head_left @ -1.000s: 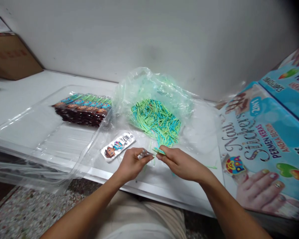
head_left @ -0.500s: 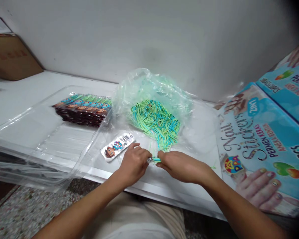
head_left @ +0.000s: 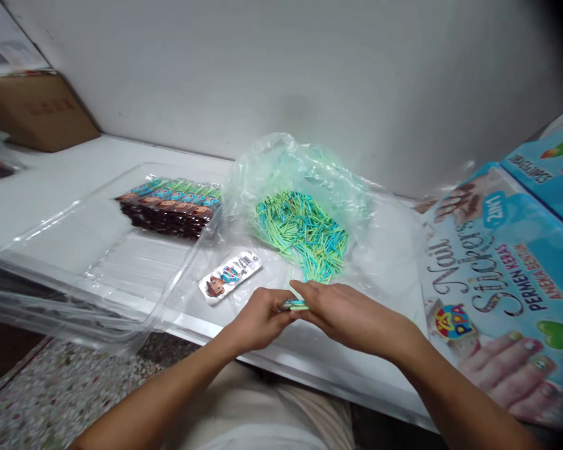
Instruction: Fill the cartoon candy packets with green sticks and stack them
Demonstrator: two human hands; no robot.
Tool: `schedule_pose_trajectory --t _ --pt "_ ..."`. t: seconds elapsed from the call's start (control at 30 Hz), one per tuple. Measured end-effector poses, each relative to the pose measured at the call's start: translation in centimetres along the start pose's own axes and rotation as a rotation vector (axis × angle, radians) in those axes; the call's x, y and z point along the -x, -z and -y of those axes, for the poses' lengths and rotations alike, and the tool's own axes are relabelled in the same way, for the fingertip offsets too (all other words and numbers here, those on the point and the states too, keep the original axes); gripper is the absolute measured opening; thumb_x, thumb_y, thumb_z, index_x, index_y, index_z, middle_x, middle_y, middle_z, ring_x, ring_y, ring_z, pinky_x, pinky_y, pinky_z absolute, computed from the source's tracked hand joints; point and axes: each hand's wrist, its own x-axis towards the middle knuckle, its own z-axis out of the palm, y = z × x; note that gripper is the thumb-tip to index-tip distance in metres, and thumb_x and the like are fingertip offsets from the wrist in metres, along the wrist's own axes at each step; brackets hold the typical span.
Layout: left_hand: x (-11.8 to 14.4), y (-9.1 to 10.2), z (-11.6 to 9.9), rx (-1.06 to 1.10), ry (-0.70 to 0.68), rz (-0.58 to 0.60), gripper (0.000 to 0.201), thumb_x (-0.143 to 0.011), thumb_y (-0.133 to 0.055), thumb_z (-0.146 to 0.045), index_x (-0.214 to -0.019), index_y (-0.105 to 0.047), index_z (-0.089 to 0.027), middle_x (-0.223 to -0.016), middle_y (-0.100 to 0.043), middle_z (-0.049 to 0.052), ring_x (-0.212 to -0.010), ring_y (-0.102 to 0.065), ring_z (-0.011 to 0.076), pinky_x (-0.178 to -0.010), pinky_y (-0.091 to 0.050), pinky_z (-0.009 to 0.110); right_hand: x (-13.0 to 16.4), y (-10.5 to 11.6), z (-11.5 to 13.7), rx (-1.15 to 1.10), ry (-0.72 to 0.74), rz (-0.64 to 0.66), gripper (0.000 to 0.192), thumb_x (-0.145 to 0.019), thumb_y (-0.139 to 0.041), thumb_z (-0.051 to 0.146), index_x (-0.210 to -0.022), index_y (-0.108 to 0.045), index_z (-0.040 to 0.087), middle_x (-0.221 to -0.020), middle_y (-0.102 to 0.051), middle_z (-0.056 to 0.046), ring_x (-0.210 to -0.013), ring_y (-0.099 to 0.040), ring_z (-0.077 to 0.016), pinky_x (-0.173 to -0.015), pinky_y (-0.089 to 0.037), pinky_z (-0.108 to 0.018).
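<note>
While both hands are meeting over the desk's front edge, head view only:
left hand: left hand (head_left: 258, 320) is pinching one end of a small bundle of green-blue sticks (head_left: 294, 305), grip clenched on it.
right hand: right hand (head_left: 344, 310) is covering the other end of the same bundle, fingers (head_left: 304, 289) lying flat along it, grip grasping it.
bundle place: it is being held between the two hands, just above the white desk (head_left: 51, 181), near its front edge.
stick pile: loose green and blue sticks (head_left: 304, 232) are lying in an open clear plastic bag (head_left: 286, 162), just behind the hands.
packet: one flat cartoon packet (head_left: 229, 276) is lying left of the hands, apart from them.
tray: clear plastic tray (head_left: 75, 250) is sitting at left, holding a row of dark packets (head_left: 169, 206).
right side: blue nail sticker boxes (head_left: 507, 269) are leaning at right.
far left: brown cardboard box (head_left: 37, 109) is standing by the wall.
</note>
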Motion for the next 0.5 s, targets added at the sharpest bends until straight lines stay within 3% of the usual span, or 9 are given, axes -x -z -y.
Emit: schedule_pose_trajectory --t 0.17,0.4,0.5 --pt "0.1 0.2 0.3 0.1 0.069 -0.005 0.032 -0.083 -0.053 -0.033 -0.058 -0.046 -0.015 -0.054 -0.033 -0.006 -0.054 -0.031 0.0081 -0.051 -0.024 0.021 -0.4 0.4 -0.7 -0.083 -0.043 0.095 0.058 -0.093 -0.036 0.055 -0.128 -0.049 0.011 -0.092 -0.069 -0.016 -0.083 -0.065 -0.0282 -0.063 -0.043 -0.029" --pt "0.0 0.6 -0.3 0.034 0.078 -0.017 0.027 -0.083 -0.052 -0.028 -0.06 -0.051 -0.014 -0.056 -0.04 -0.004 -0.056 -0.038 0.009 -0.053 -0.026 0.021 -0.6 0.4 -1.5 -0.211 -0.093 0.135 0.058 -0.088 -0.047 0.053 -0.128 -0.05 0.011 -0.093 -0.068 -0.014 -0.081 -0.063 -0.0247 -0.063 -0.041 -0.027" --pt "0.0 0.7 -0.3 -0.037 0.058 -0.038 0.027 -0.085 -0.052 -0.03 -0.063 -0.056 -0.015 -0.057 -0.046 -0.003 -0.057 -0.044 0.01 -0.054 -0.029 0.021 -0.8 0.4 -1.8 -0.244 -0.127 0.159 0.045 -0.085 -0.054 0.045 -0.117 -0.058 0.014 -0.087 -0.069 -0.01 -0.074 -0.062 -0.0219 -0.059 -0.039 -0.025"
